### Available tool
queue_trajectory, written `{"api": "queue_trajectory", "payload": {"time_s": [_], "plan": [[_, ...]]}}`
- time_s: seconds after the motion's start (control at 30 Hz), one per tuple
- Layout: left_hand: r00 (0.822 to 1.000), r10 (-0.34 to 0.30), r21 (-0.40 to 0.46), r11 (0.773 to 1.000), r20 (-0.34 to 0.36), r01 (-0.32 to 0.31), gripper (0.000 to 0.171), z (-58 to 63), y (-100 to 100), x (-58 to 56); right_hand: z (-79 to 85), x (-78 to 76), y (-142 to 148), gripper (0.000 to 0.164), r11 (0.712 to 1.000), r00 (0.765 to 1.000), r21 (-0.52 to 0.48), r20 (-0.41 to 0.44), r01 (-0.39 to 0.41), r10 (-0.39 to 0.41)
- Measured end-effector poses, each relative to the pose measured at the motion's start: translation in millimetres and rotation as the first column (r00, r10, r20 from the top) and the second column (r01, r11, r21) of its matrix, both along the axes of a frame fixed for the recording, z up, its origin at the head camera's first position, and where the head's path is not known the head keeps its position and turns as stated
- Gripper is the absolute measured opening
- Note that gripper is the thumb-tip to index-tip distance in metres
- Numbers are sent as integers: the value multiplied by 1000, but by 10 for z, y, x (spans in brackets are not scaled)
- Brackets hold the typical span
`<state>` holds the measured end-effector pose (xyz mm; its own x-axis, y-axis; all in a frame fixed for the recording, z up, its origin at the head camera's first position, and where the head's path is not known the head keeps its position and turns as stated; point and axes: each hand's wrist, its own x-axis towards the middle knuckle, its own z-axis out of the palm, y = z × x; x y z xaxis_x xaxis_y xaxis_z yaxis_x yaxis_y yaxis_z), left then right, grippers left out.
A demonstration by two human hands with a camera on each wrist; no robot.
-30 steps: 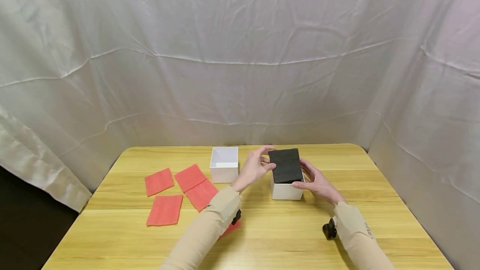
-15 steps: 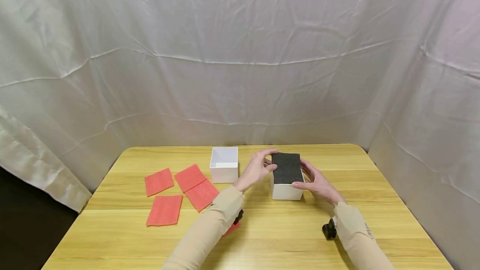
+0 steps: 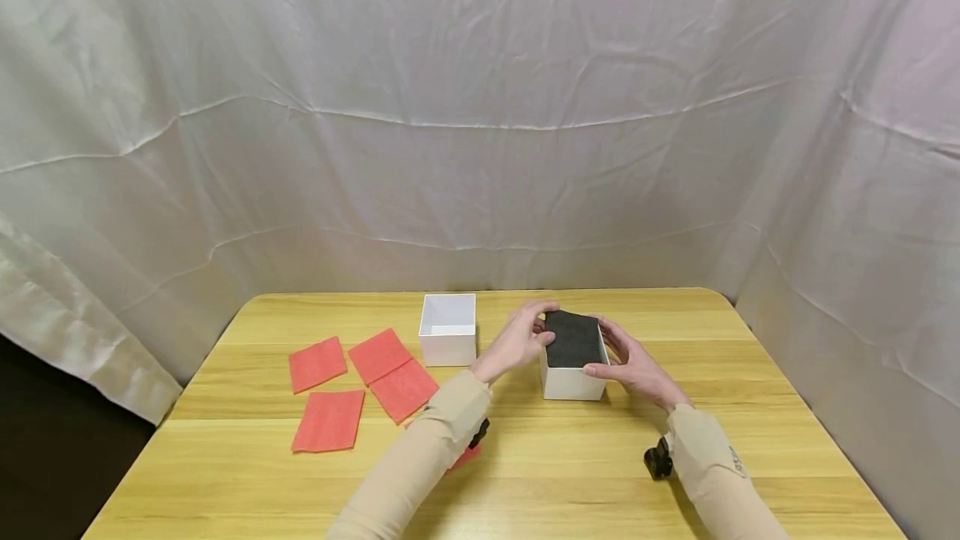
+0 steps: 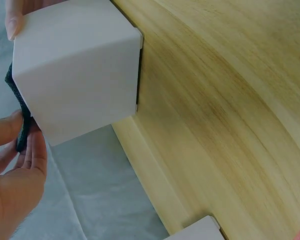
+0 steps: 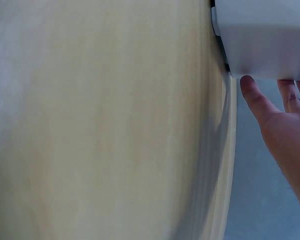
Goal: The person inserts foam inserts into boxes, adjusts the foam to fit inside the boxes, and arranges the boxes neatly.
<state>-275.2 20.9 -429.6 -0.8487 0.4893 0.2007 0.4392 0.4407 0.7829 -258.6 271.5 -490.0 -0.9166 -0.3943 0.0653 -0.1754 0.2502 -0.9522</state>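
A black square cloth point(image 3: 574, 340) lies over the open top of a white box point(image 3: 573, 384), its far left corner raised. With thumb and fingers my left hand point(image 3: 517, 342) pinches the cloth's left edge. In the left wrist view that pinch shows at the black cloth point(image 4: 23, 131), beside the white box point(image 4: 80, 75). My right hand point(image 3: 633, 365) grips the box at its right side, thumb at the near corner and fingers along the far side. The right wrist view shows the right hand point(image 5: 285, 125) against the box point(image 5: 270, 45); most of its fingers are partly hidden.
A second white box point(image 3: 448, 348) stands open to the left. Several red square cloths point(image 3: 327, 421) lie on the left of the wooden table point(image 3: 570, 473), one partly under my left forearm. Pale curtains point(image 3: 480, 190) hang behind the table and along its sides.
The black cloth has come down from a raised tilt onto the box's top, its far edge lower now. My left hand has shifted slightly right with it; the right hand stays put.
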Motion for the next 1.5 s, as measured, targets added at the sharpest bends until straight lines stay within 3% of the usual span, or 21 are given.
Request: {"api": "queue_trajectory", "payload": {"time_s": [0.3, 0.5, 0.67, 0.97, 1.17, 1.5], "plan": [[999, 23, -110, 994, -29, -26, 52, 24, 32, 8, -3, -6, -13, 89, 999, 1000, -46, -3, -20, 20], [995, 40, -165, 985, -96, -56, 52, 30, 39, -6, -8, -13, -12, 89, 998, 1000, -53, -4, -31, 31], [983, 40, -235, 968, -182, -83, 53, 21, 42, -18, -8, -17, -16, 90, 998, 1000, -58, -3, -27, 27], [950, -35, -331, 941, -311, -73, 54, 9, 83, -9, -11, -13, -18, 89, 998, 1000, -59, -10, -26, 26], [947, -91, -382, 924, -308, -35, 49, 8, 100, 10, -15, -13, -19, 89, 998, 999, -61, -10, -32, 32], [955, -93, -439, 897, -282, -43, 51, 78, 93, 29, -22, -12, -12, 89, 998, 999, -58, -11, -33, 32]]}}
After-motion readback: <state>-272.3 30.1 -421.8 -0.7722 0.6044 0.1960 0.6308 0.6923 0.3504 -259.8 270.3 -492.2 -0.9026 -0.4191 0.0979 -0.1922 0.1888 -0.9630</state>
